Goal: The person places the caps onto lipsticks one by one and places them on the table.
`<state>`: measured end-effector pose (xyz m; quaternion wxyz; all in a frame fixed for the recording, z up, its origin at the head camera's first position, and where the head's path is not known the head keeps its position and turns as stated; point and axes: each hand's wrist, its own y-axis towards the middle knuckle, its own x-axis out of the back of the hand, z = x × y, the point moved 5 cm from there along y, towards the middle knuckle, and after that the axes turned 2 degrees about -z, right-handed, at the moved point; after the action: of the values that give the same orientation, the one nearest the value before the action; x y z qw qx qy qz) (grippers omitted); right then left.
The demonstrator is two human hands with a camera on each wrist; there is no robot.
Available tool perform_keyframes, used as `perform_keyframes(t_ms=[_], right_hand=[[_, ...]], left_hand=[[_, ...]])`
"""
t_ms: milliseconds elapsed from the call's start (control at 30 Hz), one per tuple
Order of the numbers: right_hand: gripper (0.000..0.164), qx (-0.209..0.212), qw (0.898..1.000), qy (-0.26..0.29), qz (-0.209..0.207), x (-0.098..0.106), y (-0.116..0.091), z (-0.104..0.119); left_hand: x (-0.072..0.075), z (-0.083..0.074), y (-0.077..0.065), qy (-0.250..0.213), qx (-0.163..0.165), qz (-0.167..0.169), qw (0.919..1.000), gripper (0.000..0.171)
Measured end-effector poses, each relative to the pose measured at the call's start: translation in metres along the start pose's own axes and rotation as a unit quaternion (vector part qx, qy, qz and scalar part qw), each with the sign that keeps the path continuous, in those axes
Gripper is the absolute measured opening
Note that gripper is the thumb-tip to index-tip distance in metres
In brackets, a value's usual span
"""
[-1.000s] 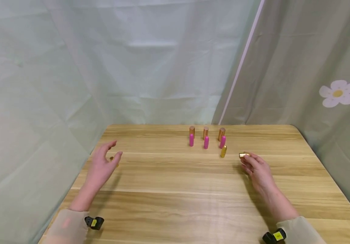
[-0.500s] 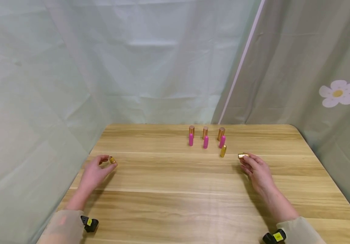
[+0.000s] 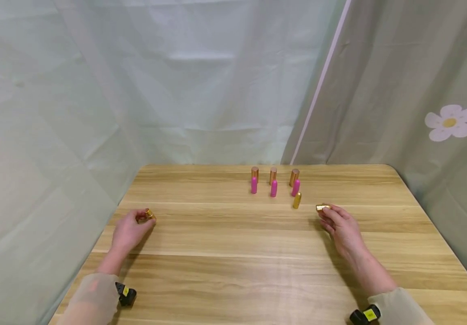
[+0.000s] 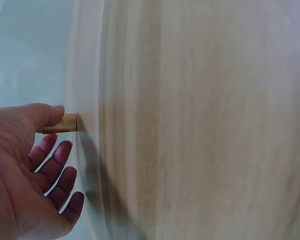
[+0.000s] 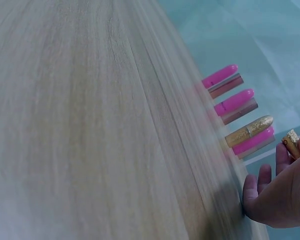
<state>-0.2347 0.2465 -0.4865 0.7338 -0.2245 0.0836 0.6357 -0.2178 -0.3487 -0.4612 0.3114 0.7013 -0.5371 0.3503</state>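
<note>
At the table's left side, my left hand [image 3: 129,231] pinches a small gold lipstick tube [image 3: 149,213] between thumb and fingers. In the left wrist view this gold tube [image 4: 67,123] stands upright on the wood, partly covered by the thumb. My right hand [image 3: 345,230] holds another gold lipstick tube [image 3: 321,207] sideways above the table, its near end hidden by the fingers. To the left of that hand a gold round-topped lipstick tube [image 3: 296,200] stands upright. The right wrist view shows this standing gold tube [image 5: 249,131] and the held gold piece [image 5: 291,144].
Behind the standing gold tube are three pink lipstick tubes [image 3: 273,188] in a row. Three copper tubes [image 3: 273,175] stand behind those, near the far edge of the wooden table [image 3: 233,271]. Fabric curtains [image 3: 201,81] hang around the table.
My left hand has come down onto the gold tube at the left, and its spread fingers have closed around it. The right hand has barely moved and still holds its tube.
</note>
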Motion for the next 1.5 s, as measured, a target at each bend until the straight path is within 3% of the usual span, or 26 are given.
perform_keyframes(t_ms=[367, 533, 867, 1267, 1500], right_hand=[[0.014, -0.007, 1.0, -0.005, -0.002, -0.002, 0.0, 0.001], [0.014, -0.009, 1.0, -0.008, -0.005, -0.003, -0.001, 0.002], [0.008, -0.009, 1.0, -0.021, -0.003, -0.005, -0.003, 0.004], [0.012, -0.004, 1.0, -0.018, -0.003, -0.007, -0.006, 0.004], [0.008, -0.005, 1.0, -0.019, 0.0, -0.011, -0.007, 0.003]], left_hand=[[-0.003, 0.004, 0.003, 0.019, -0.004, -0.011, 0.9998, 0.049], [-0.004, -0.005, 0.004, 0.003, -0.01, -0.001, 0.9999, 0.044], [-0.012, -0.053, 0.0, -0.06, -0.041, 0.026, 0.997, 0.037], [-0.035, -0.115, -0.012, -0.08, -0.095, 0.049, 0.9911, 0.029], [-0.053, -0.155, -0.021, -0.087, -0.148, 0.061, 0.9833, 0.021]])
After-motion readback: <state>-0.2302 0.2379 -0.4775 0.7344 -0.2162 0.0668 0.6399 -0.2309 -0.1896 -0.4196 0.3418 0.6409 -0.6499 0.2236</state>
